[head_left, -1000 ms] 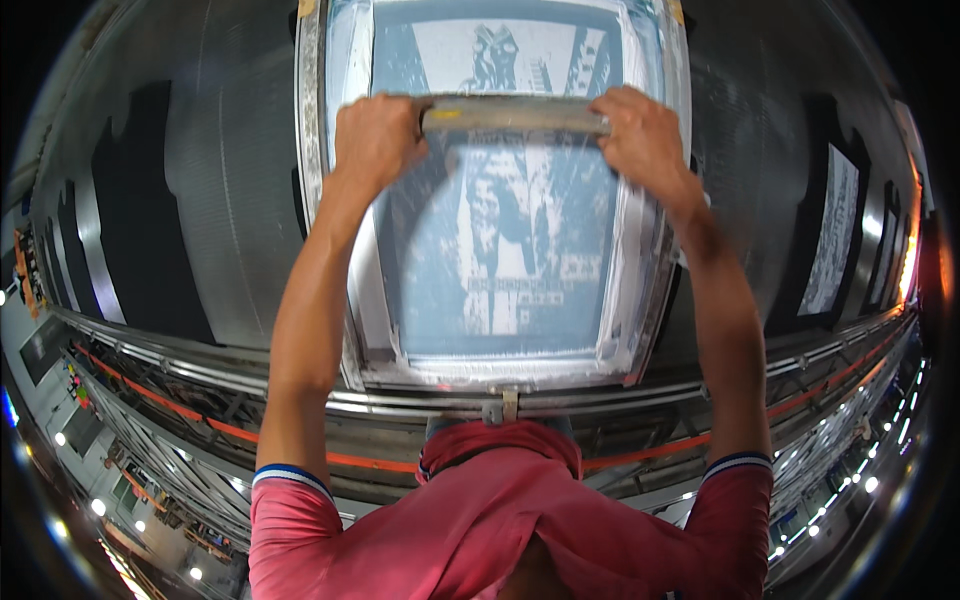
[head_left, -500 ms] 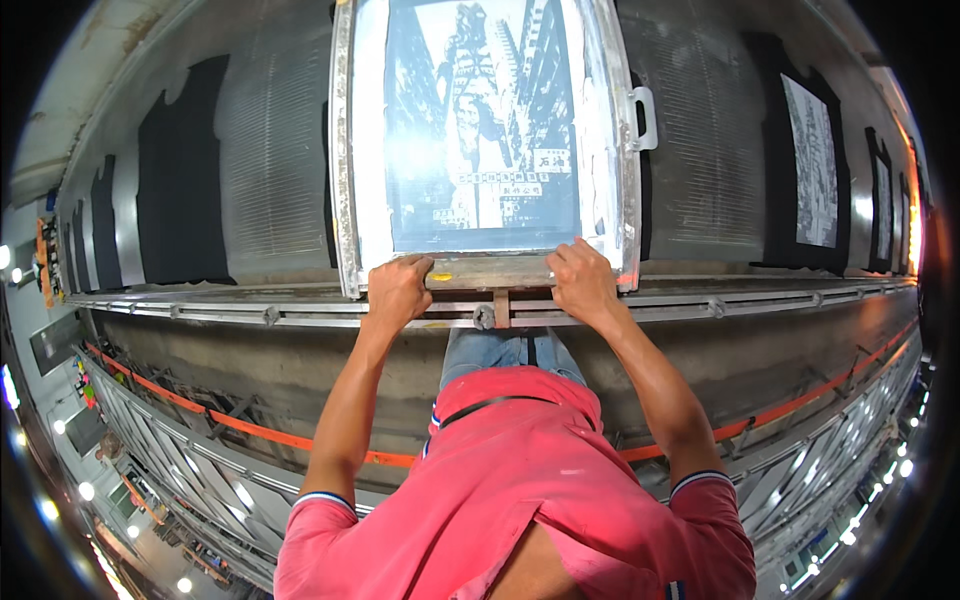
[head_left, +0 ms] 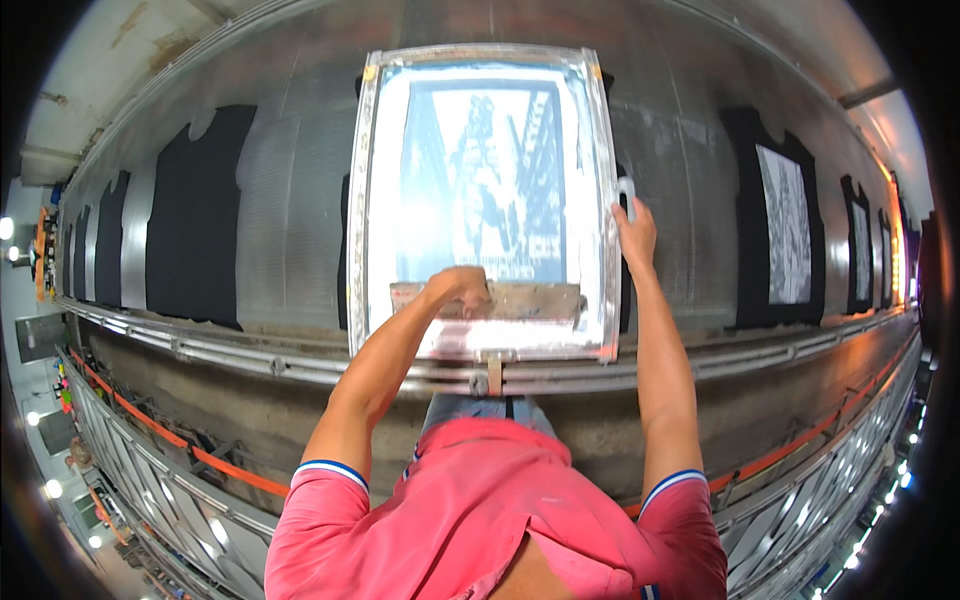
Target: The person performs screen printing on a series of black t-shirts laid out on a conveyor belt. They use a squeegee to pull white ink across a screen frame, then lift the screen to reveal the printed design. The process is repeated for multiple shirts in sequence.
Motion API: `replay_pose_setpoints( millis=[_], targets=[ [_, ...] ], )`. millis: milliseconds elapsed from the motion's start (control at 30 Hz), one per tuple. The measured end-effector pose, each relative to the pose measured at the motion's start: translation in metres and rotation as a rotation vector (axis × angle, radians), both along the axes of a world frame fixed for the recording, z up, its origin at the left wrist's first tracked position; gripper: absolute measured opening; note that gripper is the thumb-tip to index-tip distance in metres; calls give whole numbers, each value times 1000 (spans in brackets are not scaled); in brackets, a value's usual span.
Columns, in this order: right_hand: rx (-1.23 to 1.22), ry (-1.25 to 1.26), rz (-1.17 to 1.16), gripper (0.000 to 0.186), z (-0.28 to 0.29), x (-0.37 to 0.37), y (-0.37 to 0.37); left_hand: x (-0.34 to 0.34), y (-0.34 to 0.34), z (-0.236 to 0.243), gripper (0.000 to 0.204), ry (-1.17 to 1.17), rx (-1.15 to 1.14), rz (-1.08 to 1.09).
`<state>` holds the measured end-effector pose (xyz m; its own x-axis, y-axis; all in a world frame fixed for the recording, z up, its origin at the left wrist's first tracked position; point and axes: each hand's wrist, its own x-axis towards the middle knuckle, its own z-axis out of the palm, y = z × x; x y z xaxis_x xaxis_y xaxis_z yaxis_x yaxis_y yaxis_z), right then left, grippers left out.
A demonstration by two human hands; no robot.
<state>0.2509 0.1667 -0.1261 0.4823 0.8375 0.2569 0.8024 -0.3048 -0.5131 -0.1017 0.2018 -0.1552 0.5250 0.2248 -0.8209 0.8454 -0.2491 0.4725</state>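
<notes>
A screen-printing frame [head_left: 359, 230] with a metal rim lies on the long table in front of me, its mesh [head_left: 490, 180] showing a city-like picture in pale blue and white. Near the screen's lower edge, my left hand [head_left: 462, 287] is closed over a wide, worn wooden squeegee [head_left: 535, 299], which lies crosswise on the mesh. My right hand [head_left: 637, 232] grips the white handle [head_left: 626, 188] on the frame's right side. Beneath the frame, black cloth sticks out at both sides.
Plain black shirts [head_left: 200, 215] lie flat on the table to the left. On the right, black shirts [head_left: 740, 230] carry grey-white prints. A metal rail [head_left: 280, 365] runs along the table's near edge. Behind me are an orange bar [head_left: 240, 478] and rows of metal frames.
Both hands were on the squeegee at the screen's near edge. My right hand has moved to the side handle; the left keeps the squeegee. The whole screen now appears lower in view.
</notes>
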Motion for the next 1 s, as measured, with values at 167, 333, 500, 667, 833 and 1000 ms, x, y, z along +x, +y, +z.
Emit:
replay_pose_setpoints(
  millis=[167, 333, 500, 667, 833, 1000],
  targets=[
    [-111, 476, -131, 58, 17, -8, -4, -22, 37, 28, 24, -101, -212, -32],
    [-163, 897, -202, 43, 15, 14, -50, 11, 104, 66, 41, -169, 195, 46],
    [-138, 906, -208, 41, 33, 3, -60, 28, 215, 97, 41, -277, 734, 112],
    [-142, 909, -193, 38, 51, 4, -73, 56, 254, 96, 22, -323, 1105, 219],
    [-117, 901, -188, 35, 59, 22, -62, 72, 226, 74, 16, -346, 1138, 283],
    [-156, 760, -150, 28, 72, 60, -33, 95, 139, 18, 7, -660, 1226, 440]
  ],
)
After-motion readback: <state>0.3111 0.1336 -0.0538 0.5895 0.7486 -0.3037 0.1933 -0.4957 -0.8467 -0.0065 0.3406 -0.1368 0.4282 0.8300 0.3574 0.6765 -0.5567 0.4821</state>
